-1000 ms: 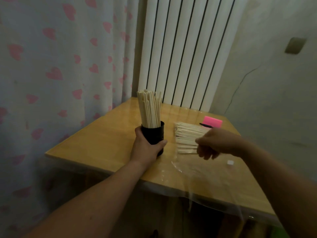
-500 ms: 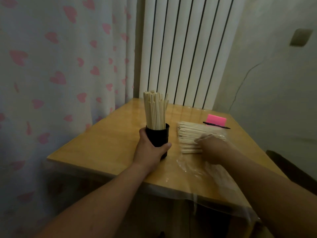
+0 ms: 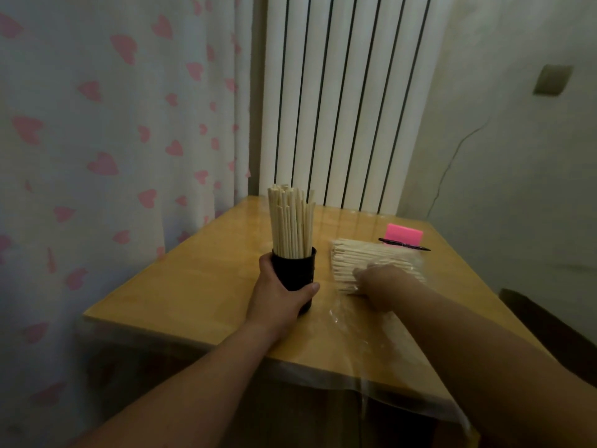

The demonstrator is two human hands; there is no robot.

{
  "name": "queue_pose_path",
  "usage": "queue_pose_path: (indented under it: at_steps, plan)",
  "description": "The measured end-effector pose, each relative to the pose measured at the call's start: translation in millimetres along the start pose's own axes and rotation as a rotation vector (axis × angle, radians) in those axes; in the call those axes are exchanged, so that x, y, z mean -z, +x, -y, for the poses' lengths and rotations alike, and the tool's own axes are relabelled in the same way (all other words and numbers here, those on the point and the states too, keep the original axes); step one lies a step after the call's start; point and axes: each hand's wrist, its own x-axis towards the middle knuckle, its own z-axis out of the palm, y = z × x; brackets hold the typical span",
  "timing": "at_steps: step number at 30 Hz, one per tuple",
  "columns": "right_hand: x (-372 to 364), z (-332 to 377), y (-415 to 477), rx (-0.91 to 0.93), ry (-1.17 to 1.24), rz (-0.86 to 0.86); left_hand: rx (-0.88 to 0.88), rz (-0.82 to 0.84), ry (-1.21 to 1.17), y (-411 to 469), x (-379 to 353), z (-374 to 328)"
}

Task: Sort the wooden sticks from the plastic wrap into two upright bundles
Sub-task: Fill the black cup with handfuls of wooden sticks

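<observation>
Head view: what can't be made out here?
- Fingers of the right hand: head view, lost in dim light and the sheen of the plastic wrap; unclear whether they pinch a stick from the flat pile.
- Near side of the black cup: head view, covered by the left hand.
- The pink object behind the pen: head view, too small to identify.

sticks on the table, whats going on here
A person is sorting wooden sticks at a table. The left hand grips a black cup that holds one upright bundle. The right hand is on the pile that lies flat in the plastic wrap, to the right of the cup; whether it has pinched any sticks cannot be told. A second upright bundle is not in view. A pink pad and a pen lie behind the pile.
</observation>
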Motion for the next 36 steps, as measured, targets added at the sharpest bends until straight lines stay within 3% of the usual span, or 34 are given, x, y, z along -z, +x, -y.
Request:
queue_pose_path:
  at_steps: [8,16,27,36]
  plan:
    - [-4,0,2,0.039,-0.074,-0.026,0.004,-0.003,0.016,0,0,-1]
    - [-24,-14,-11,0.006,0.024,-0.147,0.056,-0.049,-0.107,1,3,-3]
    - [-12,-14,-32,0.045,-0.034,-0.026,0.075,-0.055,-0.163,0,5,-3]
    - [-10,-19,-44,0.055,0.053,-0.251,0.066,-0.028,-0.144,1,3,-1]
